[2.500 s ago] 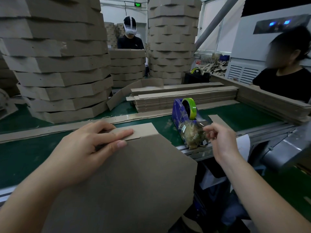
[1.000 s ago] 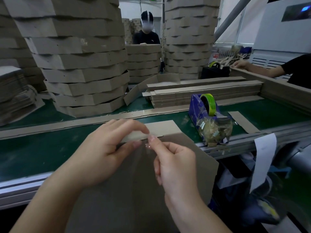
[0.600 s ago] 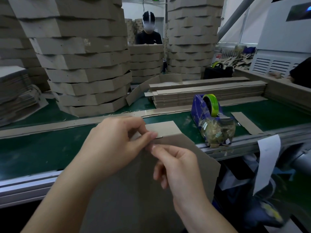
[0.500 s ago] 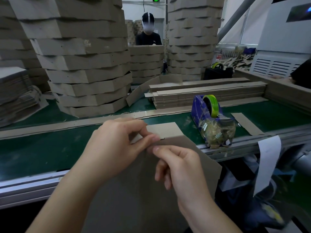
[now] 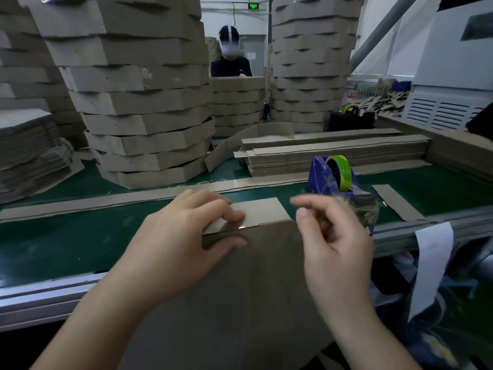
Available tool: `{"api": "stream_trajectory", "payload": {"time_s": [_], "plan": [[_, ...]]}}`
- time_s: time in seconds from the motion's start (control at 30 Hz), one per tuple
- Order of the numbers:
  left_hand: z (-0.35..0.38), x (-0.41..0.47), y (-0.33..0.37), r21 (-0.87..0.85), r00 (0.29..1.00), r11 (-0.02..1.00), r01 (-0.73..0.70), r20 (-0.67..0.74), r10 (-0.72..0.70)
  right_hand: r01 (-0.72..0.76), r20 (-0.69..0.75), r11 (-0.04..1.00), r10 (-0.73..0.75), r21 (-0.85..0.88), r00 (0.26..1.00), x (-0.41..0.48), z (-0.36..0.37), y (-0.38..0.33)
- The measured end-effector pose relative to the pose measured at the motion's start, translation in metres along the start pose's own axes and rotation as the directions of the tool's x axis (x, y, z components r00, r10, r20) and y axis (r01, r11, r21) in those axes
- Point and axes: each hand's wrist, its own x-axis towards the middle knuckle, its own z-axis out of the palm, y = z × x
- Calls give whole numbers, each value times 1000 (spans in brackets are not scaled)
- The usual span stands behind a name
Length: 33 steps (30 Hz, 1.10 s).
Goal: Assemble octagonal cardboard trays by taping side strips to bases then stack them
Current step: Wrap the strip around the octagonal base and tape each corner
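Nearest me, the cardboard base rises to the near edge of the green belt, and my left hand pinches its top edge, thumb on the near face and fingers pressing the side strip against it. My right hand hangs just right of that edge, blurred, fingers loosely curled around nothing, in front of the blue tape dispenser. Farther back lie a pile of flat strips and tall stacks of finished trays.

Grey-brown cardboard base, dark green belt, blue tape dispenser, lime-green tape roll
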Motion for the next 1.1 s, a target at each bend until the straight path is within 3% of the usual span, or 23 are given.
{"api": "stream_trajectory", "payload": {"time_s": [0.07,0.17,0.37,0.53,0.6,0.7,0.8,0.9,1.1], "plan": [[-3,-3,0,91,997,996,-21,73,15,-46,140,985,69,-164,988,17,1,8],[-10,-3,0,161,981,987,-18,192,-14,-282,411,941,336,-188,847,29,3,14],[-7,20,36,194,974,981,-22,225,-23,-191,493,968,248,-164,834,30,3,13],[-7,25,36,70,978,997,-26,208,11,-313,673,939,322,-139,666,52,-17,14],[-13,20,30,0,986,1000,-28,164,28,-312,729,930,350,-195,588,59,-21,15],[-20,12,20,-128,995,991,-28,87,40,-310,808,894,431,-323,400,67,-23,11],[-22,0,11,-221,999,974,-53,0,55,-331,840,881,441,-337,316,77,-26,10],[-18,-13,4,-263,994,961,-81,-91,59,-259,849,910,401,-324,345,85,-30,10],[-6,-41,-14,-367,982,928,-60,-188,-11,-245,791,969,175,-33,587,81,-32,10]]}}
